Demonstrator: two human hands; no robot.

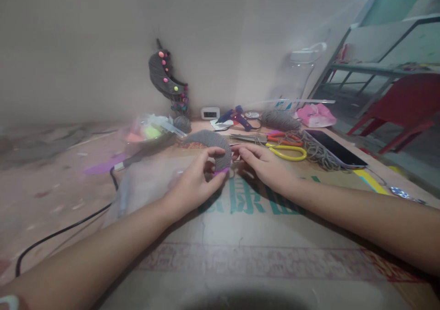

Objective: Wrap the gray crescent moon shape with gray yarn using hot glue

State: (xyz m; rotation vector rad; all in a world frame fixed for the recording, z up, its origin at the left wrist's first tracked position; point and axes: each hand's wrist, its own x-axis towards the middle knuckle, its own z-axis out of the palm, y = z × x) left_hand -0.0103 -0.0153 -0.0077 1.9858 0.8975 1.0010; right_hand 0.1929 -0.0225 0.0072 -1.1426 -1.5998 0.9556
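A crescent moon shape wrapped in grey yarn [209,139] is upright over the cardboard, with a purple patch bare at its lower end. My left hand [197,177] grips that lower end between thumb and fingers. Just right of the crescent's edge, my right hand [259,163] has its fingertips pinched together; whatever they hold is too small to make out. Behind the right hand lie scissors with yellow handles [288,152] and another pair with orange handles [283,139]. Loose grey yarn [319,152] is tangled beside them.
Cardboard with green lettering [254,232] covers the table front. Behind are a blue glue gun [240,117], small clock [210,113], grey yarn ball [280,119] and bowl of pompoms [147,133]. A phone [335,148] lies right; a decorated crescent [163,74] hangs on the wall. A black cable [65,229] runs left.
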